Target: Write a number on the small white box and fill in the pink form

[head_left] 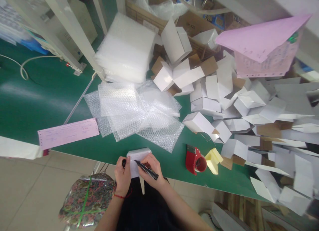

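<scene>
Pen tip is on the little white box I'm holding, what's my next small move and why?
Probably draw the black marker pen across the small white cardboard box: the right hand has its tip on the top face, and the left hand steadies the box at the green table's edge.

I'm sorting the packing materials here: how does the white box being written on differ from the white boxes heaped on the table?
The held box is closed and gripped by the left hand at the table edge; the heaped boxes lie loose and tumbled, several with brown flaps open. The right hand puts a black marker to the held box only. Both are small white cartons.
</scene>
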Demonstrator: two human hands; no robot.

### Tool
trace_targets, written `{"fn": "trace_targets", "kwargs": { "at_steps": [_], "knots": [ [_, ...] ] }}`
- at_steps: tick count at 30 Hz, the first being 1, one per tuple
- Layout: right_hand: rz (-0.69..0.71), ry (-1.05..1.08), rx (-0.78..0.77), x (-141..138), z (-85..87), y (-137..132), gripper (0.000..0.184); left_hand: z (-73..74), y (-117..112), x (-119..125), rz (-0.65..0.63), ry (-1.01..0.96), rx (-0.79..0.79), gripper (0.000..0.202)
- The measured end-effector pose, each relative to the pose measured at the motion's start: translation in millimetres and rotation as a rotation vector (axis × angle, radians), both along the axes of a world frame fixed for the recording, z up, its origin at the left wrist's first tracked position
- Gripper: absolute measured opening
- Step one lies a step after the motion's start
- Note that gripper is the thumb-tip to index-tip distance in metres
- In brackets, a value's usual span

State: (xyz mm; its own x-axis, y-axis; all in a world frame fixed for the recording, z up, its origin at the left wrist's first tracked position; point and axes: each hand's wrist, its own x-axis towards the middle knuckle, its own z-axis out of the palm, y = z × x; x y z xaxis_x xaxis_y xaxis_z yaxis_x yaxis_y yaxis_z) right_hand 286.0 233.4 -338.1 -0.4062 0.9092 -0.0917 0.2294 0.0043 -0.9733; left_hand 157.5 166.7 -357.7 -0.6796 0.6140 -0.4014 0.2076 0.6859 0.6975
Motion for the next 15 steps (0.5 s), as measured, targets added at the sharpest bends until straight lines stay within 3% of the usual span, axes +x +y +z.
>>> {"fn": "trace_targets", "kwargs": {
  "at_steps": [11, 15],
  "knots": [
    [0.117, 0.001, 0.076, 2.0, 1.9, 1.8, 0.022, -4.7, -3.7, 0.3, 0.008, -0.005, -0.010, 0.038],
    [-0.021, 0.024, -0.017, 6.4, -0.3, 1.3, 0.017, -2.4, -1.8, 0.3, 0.012, 0.001, -0.007, 0.039]
  ]
}}
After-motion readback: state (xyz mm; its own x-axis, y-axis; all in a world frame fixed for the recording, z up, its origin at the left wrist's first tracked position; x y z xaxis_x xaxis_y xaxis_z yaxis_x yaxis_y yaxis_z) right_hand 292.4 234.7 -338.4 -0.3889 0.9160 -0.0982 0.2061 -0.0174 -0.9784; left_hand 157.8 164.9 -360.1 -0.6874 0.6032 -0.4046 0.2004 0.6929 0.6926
